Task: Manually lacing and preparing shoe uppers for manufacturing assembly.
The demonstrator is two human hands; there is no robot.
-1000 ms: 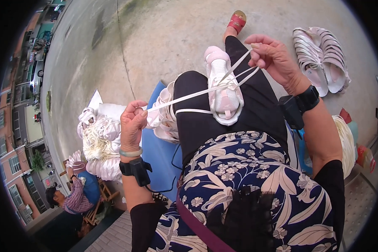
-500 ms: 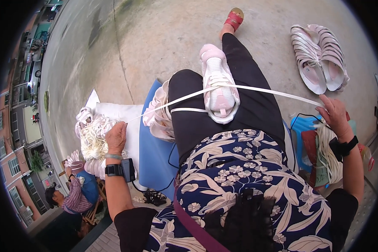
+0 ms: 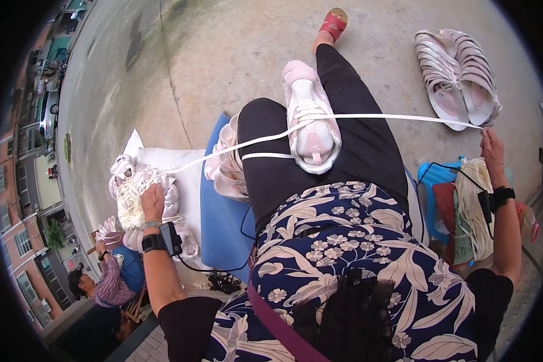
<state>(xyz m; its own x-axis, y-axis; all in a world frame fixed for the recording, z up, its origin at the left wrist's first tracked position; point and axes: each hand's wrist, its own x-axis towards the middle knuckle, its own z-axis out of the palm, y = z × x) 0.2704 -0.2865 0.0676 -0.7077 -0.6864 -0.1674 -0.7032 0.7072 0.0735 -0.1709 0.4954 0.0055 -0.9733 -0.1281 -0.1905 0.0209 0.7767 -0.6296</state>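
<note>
A pink and white sneaker point(image 3: 312, 123) rests across my thighs, toe pointing away. White shoelace point(image 3: 398, 116) passes through its upper part and stretches out to both sides. On the left, my left hand point(image 3: 153, 202) is closed on one length, held over a pile of cream laces point(image 3: 136, 193). Far out to the right, my right hand point(image 3: 492, 154) pinches the other length, above a hanging bundle of laces point(image 3: 473, 211). A second white strand point(image 3: 268, 155) runs from under the sneaker's left side across my left thigh.
Pink shoe uppers point(image 3: 228, 160) lean by my left leg on a blue sheet point(image 3: 223, 223). A row of pink shoe parts point(image 3: 458, 78) lies on the concrete at far right. A blue plastic stool point(image 3: 431, 181) stands right of me. Another person point(image 3: 111, 277) sits at lower left.
My hands have moved farther apart: the left down and leftward, the right outward to the right and up. The lace's right length is drawn out longer; the left length now sags slightly.
</note>
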